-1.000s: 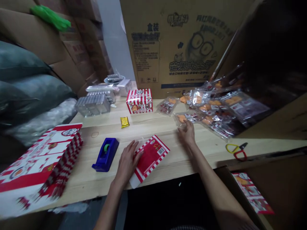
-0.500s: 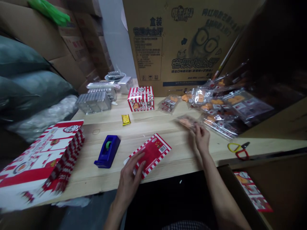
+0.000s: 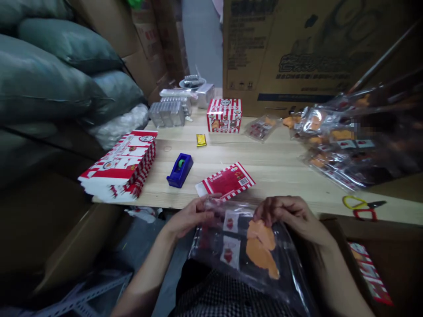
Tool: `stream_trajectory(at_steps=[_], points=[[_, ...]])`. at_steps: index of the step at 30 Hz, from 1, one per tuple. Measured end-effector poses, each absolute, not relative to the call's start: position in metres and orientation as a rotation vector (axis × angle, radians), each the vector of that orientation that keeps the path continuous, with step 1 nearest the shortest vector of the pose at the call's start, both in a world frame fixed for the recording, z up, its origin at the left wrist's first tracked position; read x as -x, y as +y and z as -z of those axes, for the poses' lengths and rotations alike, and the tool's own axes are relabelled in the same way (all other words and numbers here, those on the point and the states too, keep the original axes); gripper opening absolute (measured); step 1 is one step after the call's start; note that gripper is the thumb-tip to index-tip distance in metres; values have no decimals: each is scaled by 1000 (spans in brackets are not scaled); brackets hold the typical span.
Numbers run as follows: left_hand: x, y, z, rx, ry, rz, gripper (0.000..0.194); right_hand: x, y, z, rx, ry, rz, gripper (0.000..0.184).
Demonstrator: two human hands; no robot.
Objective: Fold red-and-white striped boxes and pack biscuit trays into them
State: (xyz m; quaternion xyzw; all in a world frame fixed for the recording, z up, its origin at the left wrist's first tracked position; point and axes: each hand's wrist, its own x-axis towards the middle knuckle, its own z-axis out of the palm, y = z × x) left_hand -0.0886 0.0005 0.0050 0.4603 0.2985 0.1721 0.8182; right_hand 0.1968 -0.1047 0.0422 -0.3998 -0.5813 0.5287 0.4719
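Cluttered packing room with a large cardboard carton [image 3: 251, 90] standing behind a pale wooden tabletop [image 3: 280, 163], and bulging grey-green sacks [image 3: 49, 83] piled at the left. Glossy clear packets [image 3: 346, 145] heap up at the tabletop's right side; a stack of red-and-white printed packaging [image 3: 119, 160] lies at its left. At the near edge, a person holds up a clear plastic bag [image 3: 246, 264], tilted, with orange pieces [image 3: 261, 251] and two small printed sachets [image 3: 230, 252] showing through it. The left hand [image 3: 194, 215] pinches the bag's upper left corner between thumb and fingers; the right hand [image 3: 287, 215], fingers bent, grips its upper edge just above the orange pieces. Clear plastic trays [image 3: 167, 113] sit toward the back left, near an upright striped box [image 3: 224, 116]. Just beyond the bag lies a flat red package [image 3: 228, 180] with striped borders. Smaller still are a blue tape dispenser [image 3: 178, 174] to its left, yellow-and-red-handled scissors [image 3: 363, 206] at the right, and a shiny gold packet [image 3: 201, 140] in front of the striped box
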Motion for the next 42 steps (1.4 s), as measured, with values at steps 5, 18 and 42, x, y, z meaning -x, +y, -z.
stream_trajectory(at_steps=[5, 18, 42], points=[[132, -50, 13, -668, 769, -585, 60, -175, -70, -29, 1011, -1534, -1264, 22], [184, -35, 42, -738, 1494, -1439, 57, -145, 62, 40, 1639, -2667, -886, 135], [168, 51, 57, -1263, 1082, -589, 41, -154, 13, 65, 1453, -2553, -694, 137]])
